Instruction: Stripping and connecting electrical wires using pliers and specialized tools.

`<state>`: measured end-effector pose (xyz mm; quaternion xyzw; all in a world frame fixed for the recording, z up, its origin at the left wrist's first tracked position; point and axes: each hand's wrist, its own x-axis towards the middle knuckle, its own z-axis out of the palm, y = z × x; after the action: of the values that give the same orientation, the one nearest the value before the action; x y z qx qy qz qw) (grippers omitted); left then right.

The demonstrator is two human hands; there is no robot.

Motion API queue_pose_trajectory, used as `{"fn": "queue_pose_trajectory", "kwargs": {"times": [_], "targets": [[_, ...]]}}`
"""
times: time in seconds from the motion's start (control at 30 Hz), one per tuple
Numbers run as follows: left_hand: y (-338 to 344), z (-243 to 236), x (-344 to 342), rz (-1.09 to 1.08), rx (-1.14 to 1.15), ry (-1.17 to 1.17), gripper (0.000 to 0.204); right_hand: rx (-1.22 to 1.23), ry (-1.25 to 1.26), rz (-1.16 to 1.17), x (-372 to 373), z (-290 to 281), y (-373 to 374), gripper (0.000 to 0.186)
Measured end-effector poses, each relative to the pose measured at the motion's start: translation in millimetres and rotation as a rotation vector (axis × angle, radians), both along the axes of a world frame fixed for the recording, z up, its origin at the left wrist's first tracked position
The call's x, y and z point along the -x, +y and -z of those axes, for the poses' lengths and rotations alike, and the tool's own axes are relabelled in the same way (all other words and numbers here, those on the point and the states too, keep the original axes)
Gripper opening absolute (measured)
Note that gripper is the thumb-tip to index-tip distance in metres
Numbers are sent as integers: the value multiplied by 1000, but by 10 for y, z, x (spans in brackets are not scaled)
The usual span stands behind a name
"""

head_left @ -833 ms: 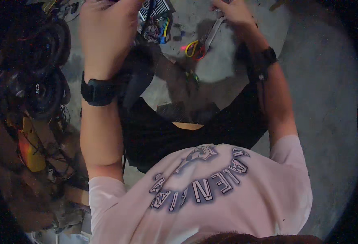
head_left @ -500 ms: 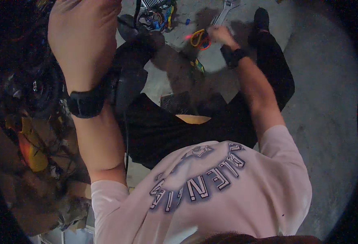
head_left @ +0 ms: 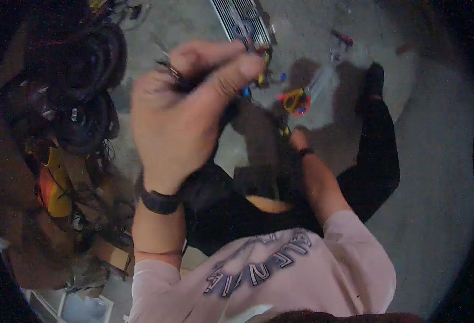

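Close to the camera, my left hand (head_left: 188, 107) is closed on a thin dark object (head_left: 170, 67), blurred and mostly hidden by my fingers. Lower and to its right, my right hand (head_left: 297, 137) reaches down to a yellow-green handled tool (head_left: 284, 131) on the concrete floor; motion blur hides whether its fingers close on it. Just beyond lie scissors with yellow and red-orange handles (head_left: 296, 102) and a silvery tool (head_left: 335, 54). A ribbed metal block (head_left: 229, 16) with coloured wires sits at the top, partly behind my left hand.
Stacked black coils (head_left: 86, 64) crowd the left side, above a red-and-yellow object (head_left: 54, 191), cardboard (head_left: 113, 255) and a white-rimmed panel (head_left: 83, 309). My black-trousered legs (head_left: 371, 151) bend around the work spot, with a dark flat piece (head_left: 250, 180) between them.
My left hand has moved right and down from the upper left. My right hand has dropped from the upper floor items, past the scissors, toward the yellow-green tool. The view has shifted too.
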<state>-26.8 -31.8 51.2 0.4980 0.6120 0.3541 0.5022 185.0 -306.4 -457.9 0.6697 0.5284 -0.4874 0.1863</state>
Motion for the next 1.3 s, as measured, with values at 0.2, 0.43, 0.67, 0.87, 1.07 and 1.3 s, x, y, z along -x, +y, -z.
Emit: {"fn": "queue_pose_trajectory", "kwargs": {"times": [0.2,0.43,0.67,0.87,1.07,1.3], "targets": [[275,64,15,35,-34,-131,11,-140,-217,94,55,-489,135,26],[266,-21,-25,128,-114,-64,11,-176,87,173,-91,-730,257,23],[301,-62,62,106,-192,-97,15,-231,112,-26,62,-2191,1281,34],[303,-51,106,137,-128,-8,20,-488,647,60,-492,-3580,2291,40],[384,99,21,189,-179,-48,20,-89,1270,1039,-542,-4227,2503,38],[513,145,24,320,-181,2,12,81,1778,946,-546,-4482,2502,46]]}}
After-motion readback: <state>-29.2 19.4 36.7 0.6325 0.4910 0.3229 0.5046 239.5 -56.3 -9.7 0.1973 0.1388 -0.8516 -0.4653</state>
